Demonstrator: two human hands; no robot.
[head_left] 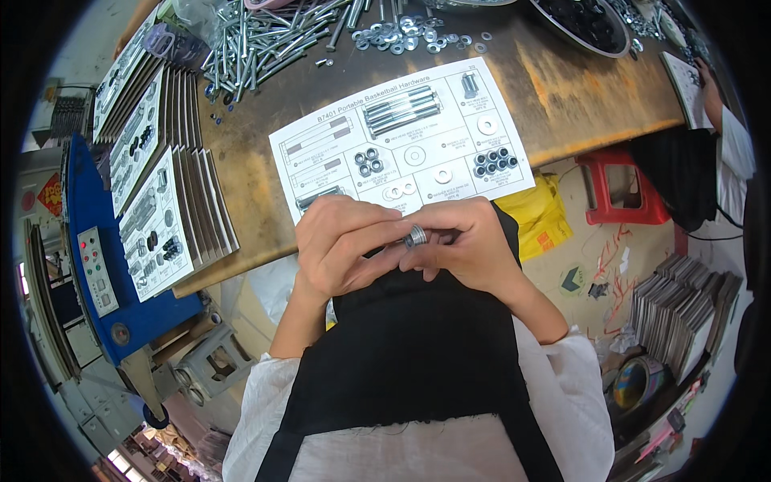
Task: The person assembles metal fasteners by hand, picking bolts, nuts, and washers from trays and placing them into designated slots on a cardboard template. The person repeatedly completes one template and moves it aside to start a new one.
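Note:
Close to the front edge of the table, my left hand (344, 247) and my right hand (462, 241) meet in front of my black apron. Between their fingertips is a small stack of silver washers (415, 236), pinched from both sides. Fingers cover part of the stack, so how many washers it has I cannot tell. Just beyond my hands lies a white printed card (414, 156) with pictures of bolts, nuts and washers in boxes. My left fingers overlap its lower edge.
Beyond the card are long bolts (255, 42), loose washers (409, 34) and a bowl of black parts (582, 24). Printed cards (157, 229) stand in rows at left, beside a blue machine (88, 241). A red stool (620, 189) and another person's hand (710, 92) are at right.

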